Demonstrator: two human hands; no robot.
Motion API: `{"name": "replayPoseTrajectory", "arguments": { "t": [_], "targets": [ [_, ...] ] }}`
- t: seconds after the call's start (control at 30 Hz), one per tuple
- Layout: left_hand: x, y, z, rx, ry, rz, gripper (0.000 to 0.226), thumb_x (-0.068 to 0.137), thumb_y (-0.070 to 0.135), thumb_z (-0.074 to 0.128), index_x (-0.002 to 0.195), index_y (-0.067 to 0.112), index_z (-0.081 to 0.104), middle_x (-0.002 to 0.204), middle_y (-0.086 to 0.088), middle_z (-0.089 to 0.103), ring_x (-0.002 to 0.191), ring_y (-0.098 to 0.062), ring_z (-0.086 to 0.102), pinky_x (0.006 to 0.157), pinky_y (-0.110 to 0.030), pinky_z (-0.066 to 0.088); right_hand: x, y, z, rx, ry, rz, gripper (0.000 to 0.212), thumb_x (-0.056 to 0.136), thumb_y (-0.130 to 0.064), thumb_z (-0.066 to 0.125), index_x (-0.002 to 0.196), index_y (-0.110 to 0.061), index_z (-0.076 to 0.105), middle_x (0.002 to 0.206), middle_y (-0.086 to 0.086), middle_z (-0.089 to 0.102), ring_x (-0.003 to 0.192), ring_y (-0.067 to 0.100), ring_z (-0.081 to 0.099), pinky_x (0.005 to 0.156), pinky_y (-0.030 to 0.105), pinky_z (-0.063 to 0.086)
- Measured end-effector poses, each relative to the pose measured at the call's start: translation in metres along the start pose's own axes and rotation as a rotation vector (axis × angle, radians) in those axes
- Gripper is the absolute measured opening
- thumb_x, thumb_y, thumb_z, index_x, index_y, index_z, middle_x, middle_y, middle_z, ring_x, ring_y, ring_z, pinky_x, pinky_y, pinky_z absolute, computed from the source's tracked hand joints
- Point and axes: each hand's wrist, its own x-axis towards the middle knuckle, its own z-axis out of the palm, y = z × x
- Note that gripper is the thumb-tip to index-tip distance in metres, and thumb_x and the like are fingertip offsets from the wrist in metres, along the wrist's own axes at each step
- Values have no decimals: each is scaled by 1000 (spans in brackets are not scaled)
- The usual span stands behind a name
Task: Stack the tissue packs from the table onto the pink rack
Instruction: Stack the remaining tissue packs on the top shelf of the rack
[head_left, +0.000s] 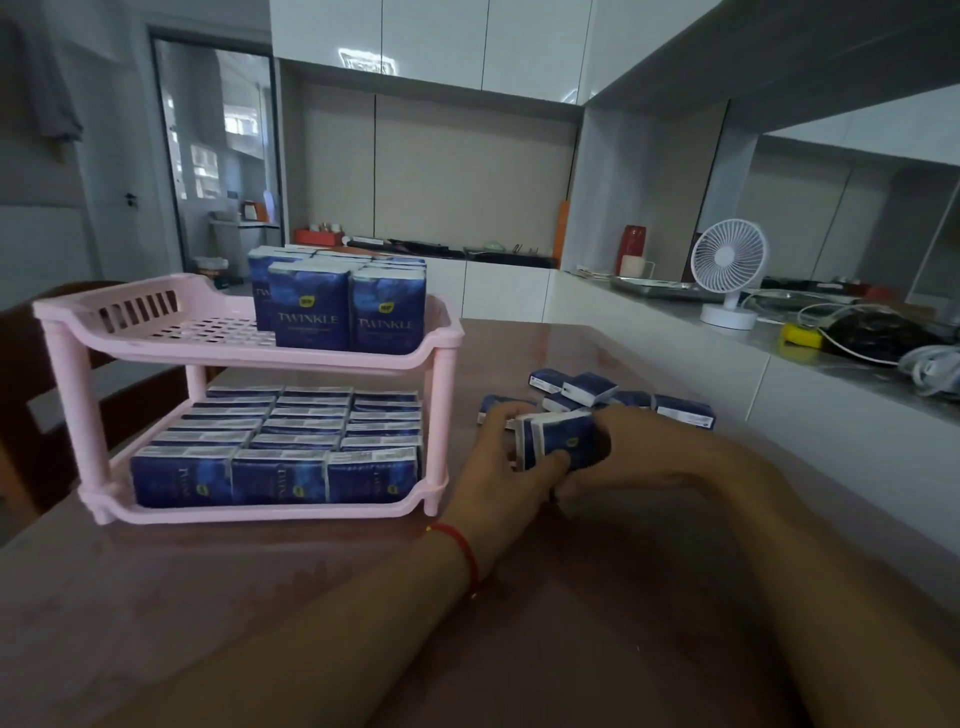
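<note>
Tissue packs (558, 444), a small bundle of them, are held between both hands just above the desk (322, 597), to the right of the pink rack (249, 358). The left hand (506, 462) has its fingers curled around the left end of the bundle, and its thumb lies across the front. The right hand (628, 452) grips the bundle from the right side. A red string (462, 551) is around the left wrist. Behind the hands, a loose pile of packs (597, 392) lies on the desk. The lower shelf of the rack is full of upright packs (275, 447). On the upper shelf, more packs (337, 299) stand at the right side; its left part is bare. A white fan (727, 270) stands on the counter at the right.
</note>
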Motion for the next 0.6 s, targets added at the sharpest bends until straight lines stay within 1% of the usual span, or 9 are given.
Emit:
{"name": "replayPoseTrajectory", "arguments": {
  "t": [0.07,0.13,0.17,0.3,0.37,0.43,0.5,0.57,0.6],
  "targets": [
    [-1,2,-1,8,-16,13,45,83,10,74,119,28,52,117,-3,69,103,-18,69,86,-43,60,-6,7,-9,116,-13,-24,45,68,-62,80,105,-41,62,102,-11,69,93,12,67,78,26,55],
    [-3,5,-3,28,-75,23,45,87,5,69,122,26,49,121,-3,66,107,-17,67,88,-40,60,-11,15,-16,351,-24,-46,42,81,-41,78,120,-41,61,117,-10,67,95,16,67,67,26,52],
    [-4,5,-3,53,-104,20,45,88,4,67,122,26,48,122,-2,66,108,-16,67,88,-39,60,-13,18,-18,453,-31,-74,41,86,-32,76,124,-40,62,120,-9,67,93,19,67,64,27,50],
    [-8,9,-6,193,-165,-32,47,86,8,71,117,33,47,117,4,64,108,-14,65,90,-42,59,-9,22,-11,512,-53,-125,29,87,-17,75,114,-26,69,112,-3,72,84,19,68,64,31,51],
    [-9,11,-7,260,-166,-11,49,84,14,75,120,33,47,115,11,63,105,-8,64,90,-39,59,-6,23,-7,534,-52,-110,28,85,-13,77,111,-21,68,109,0,72,78,14,68,65,31,52],
    [-11,14,-6,332,-159,14,48,83,17,77,119,30,48,110,16,61,100,-4,63,89,-34,58,-6,25,-7,551,-67,-120,29,83,-13,79,109,-20,68,109,1,72,79,15,68,66,32,53],
    [-13,16,-6,354,-121,20,45,81,15,78,114,27,50,109,13,63,98,-7,65,88,-37,58,-6,26,-9,554,-81,-141,27,85,-21,77,111,-23,68,111,-1,72,86,17,69,67,31,53],
    [-17,23,-8,369,-90,17,45,80,13,79,111,29,50,109,10,65,99,-12,66,90,-41,57,-5,23,-6,626,-73,-166,32,88,-41,69,114,-23,70,115,2,70,87,18,67,66,31,51],
    [-19,28,-10,395,-90,25,46,80,13,78,114,28,51,111,7,65,101,-13,65,91,-42,57,-3,20,-5,714,-59,-174,44,86,-53,61,114,-20,71,113,6,70,85,18,65,64,31,50]
  ]
}}
